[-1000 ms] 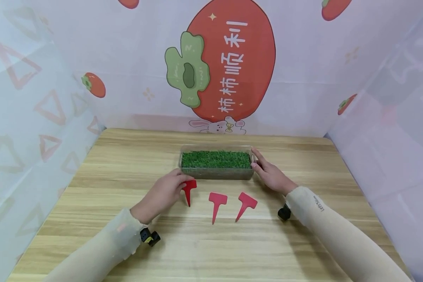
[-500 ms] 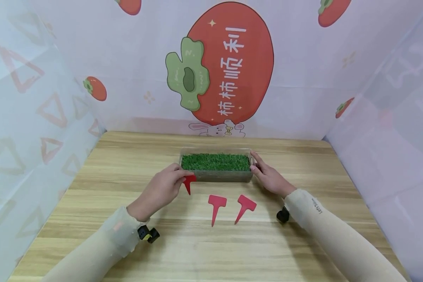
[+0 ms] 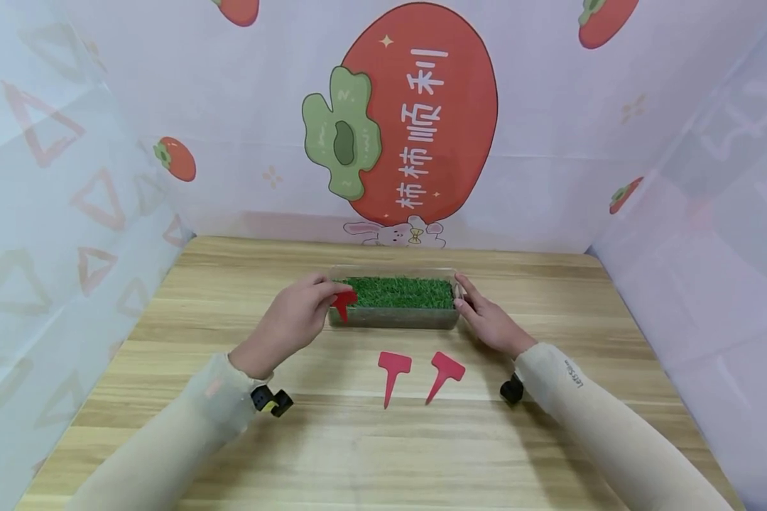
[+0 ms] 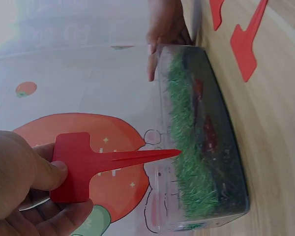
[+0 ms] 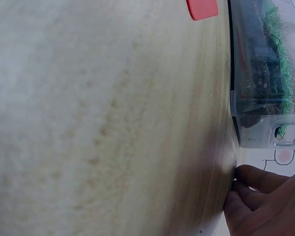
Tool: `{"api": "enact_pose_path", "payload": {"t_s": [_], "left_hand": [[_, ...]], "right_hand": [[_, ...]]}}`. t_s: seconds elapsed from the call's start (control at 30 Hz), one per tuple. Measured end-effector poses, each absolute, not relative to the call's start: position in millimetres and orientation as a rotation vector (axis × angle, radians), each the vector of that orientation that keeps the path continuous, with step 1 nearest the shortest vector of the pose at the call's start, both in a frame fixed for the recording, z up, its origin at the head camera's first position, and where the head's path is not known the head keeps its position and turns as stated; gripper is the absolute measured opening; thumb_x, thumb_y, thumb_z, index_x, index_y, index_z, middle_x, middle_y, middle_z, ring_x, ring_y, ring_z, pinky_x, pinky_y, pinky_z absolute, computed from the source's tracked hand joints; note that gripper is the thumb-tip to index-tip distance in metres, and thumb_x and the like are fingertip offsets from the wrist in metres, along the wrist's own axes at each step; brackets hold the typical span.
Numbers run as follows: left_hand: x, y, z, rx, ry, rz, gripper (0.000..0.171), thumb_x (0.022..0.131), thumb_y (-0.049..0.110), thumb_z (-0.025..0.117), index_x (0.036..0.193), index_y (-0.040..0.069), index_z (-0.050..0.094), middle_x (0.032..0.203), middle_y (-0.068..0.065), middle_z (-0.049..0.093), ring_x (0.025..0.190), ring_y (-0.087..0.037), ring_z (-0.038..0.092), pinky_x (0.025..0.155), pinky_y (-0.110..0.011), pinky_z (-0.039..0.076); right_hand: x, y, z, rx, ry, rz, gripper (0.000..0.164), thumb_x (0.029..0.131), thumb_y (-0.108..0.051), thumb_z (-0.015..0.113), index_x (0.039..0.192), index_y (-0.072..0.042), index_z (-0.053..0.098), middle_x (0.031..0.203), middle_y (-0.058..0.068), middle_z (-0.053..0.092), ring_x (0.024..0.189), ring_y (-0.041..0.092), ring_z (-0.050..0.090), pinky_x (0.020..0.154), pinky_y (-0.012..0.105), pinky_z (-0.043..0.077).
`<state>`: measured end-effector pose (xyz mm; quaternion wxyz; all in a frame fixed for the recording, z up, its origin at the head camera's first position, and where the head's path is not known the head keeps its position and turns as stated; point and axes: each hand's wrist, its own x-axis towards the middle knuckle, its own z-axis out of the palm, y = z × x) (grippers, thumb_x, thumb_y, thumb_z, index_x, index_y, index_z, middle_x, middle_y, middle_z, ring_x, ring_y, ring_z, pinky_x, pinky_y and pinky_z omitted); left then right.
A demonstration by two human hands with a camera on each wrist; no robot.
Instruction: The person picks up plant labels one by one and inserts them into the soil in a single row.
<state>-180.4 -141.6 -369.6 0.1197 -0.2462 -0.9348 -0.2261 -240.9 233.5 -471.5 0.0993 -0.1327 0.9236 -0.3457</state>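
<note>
My left hand (image 3: 294, 316) pinches the broad head of a red T-shaped plant label (image 4: 76, 169) between thumb and fingers. In the left wrist view its pointed stem overlaps the rim and green artificial grass (image 4: 189, 177) of a clear plastic box (image 3: 393, 319); I cannot tell whether it touches them. My right hand (image 3: 491, 323) rests against the box's right end, thumb near the front corner and a finger reaching toward the back corner. In the right wrist view the other fingers (image 5: 258, 179) are bent beside the box, close to the table.
Two more red plant labels, one (image 3: 394, 365) left and one (image 3: 446, 369) right, lie flat on the wooden table (image 3: 371, 454) before the box. Behind the table hangs a backdrop (image 3: 243, 184) with printed persimmons. Pale sheets (image 3: 697, 234) flank both sides.
My left hand has lifted the red plant label up and away from me, from before the box's front left corner to over its left part. My right hand stays at the box's right end.
</note>
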Motion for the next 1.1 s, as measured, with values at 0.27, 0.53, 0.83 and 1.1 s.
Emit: {"api": "enact_pose_path", "payload": {"t_s": [0.27,0.53,0.83,1.1], "left_hand": [[-204.1,-145.1,-368.2,-0.751,-2.592,-0.708,0.027,0.097,0.001,0.060,0.119,0.010,0.073,0.099,-0.005,0.062,0.082,-0.020,0.063,0.068,-0.034,0.056],[-224.5,-142.1,-375.9,-0.751,-2.599,-0.675,0.026,0.098,0.002,0.060,0.118,0.010,0.074,0.099,-0.005,0.062,0.088,-0.020,0.063,0.075,-0.035,0.058],[-238.4,-139.3,-386.4,-0.709,-2.711,-0.612,0.028,0.099,0.002,0.059,0.121,0.013,0.073,0.101,-0.006,0.063,0.091,-0.023,0.065,0.077,-0.037,0.058],[-244.4,-135.9,-397.6,-0.716,-2.725,-0.594,0.027,0.098,0.001,0.060,0.117,0.013,0.074,0.101,-0.006,0.063,0.091,-0.023,0.066,0.079,-0.037,0.057]], "right_hand": [[-244.2,233.5,-471.4,-0.403,2.732,-1.030,0.061,0.107,-0.052,0.032,0.158,-0.048,-0.001,0.159,0.021,0.033,0.145,0.044,0.033,0.117,0.066,0.022],[-246.0,234.9,-471.1,-0.422,2.743,-1.040,0.062,0.106,-0.055,0.033,0.159,-0.047,0.001,0.156,0.025,0.037,0.143,0.045,0.036,0.117,0.065,0.023],[-244.4,234.0,-473.9,-0.411,2.748,-1.022,0.062,0.106,-0.056,0.032,0.159,-0.046,0.001,0.156,0.025,0.037,0.143,0.046,0.036,0.116,0.066,0.024],[-242.5,234.0,-474.2,-0.409,2.751,-1.026,0.062,0.106,-0.055,0.032,0.159,-0.045,0.001,0.155,0.026,0.038,0.143,0.045,0.037,0.116,0.064,0.025]]}}
